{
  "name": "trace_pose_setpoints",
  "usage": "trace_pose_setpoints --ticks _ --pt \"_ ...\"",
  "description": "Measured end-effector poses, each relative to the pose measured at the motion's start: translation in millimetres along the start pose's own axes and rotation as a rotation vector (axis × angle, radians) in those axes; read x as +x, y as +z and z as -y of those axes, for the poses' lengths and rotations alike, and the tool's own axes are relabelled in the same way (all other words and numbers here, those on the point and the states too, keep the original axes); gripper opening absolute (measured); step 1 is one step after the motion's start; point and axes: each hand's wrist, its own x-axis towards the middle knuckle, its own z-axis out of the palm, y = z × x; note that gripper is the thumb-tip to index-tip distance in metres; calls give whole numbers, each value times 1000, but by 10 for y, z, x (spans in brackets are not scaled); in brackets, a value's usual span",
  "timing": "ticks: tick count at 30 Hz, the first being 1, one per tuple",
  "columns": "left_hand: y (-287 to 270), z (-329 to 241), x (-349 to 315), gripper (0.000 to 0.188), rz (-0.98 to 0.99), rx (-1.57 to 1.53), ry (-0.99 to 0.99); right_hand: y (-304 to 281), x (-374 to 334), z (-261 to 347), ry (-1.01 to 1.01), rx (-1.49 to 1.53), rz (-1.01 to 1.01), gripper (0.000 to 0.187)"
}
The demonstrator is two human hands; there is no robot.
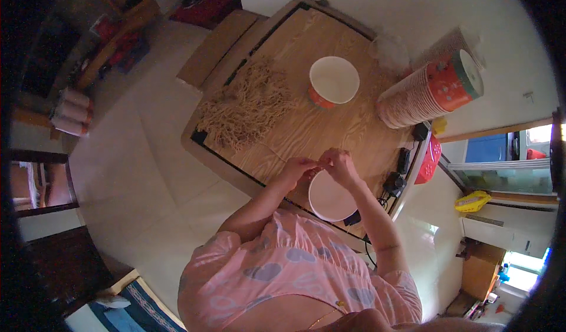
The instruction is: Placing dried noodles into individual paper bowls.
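Close to the table's near edge, my left hand (299, 170) and my right hand (340, 166) meet with fingertips pinched together, just over the far rim of a white paper bucket (333, 197). A thin pale cord (272, 153) runs from a tangled heap of beige cords (244, 105) toward my left fingers. What lies between the fingertips of my right hand is too small to make out. Farther back stands a second paper bucket (334, 79), white inside with an orange-red outside, its mouth facing up.
A tall stack of nested paper buckets (433, 90) leans at the table's right side, by the wall. Black adapters (394, 183) with cables lie along the right edge, and a red plastic container (429, 161) is beyond it. A cardboard box (218, 49) adjoins the far left edge.
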Motion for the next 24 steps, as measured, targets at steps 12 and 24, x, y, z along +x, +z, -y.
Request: trace_pose_setpoints --ticks 12,24 --pt "25 -89 -80 19 2 29 -1 45 23 15 -41 -22 -101 7" --pt "28 -41 -36 16 -2 107 86 107 24 -41 -72 -29 -136 7"
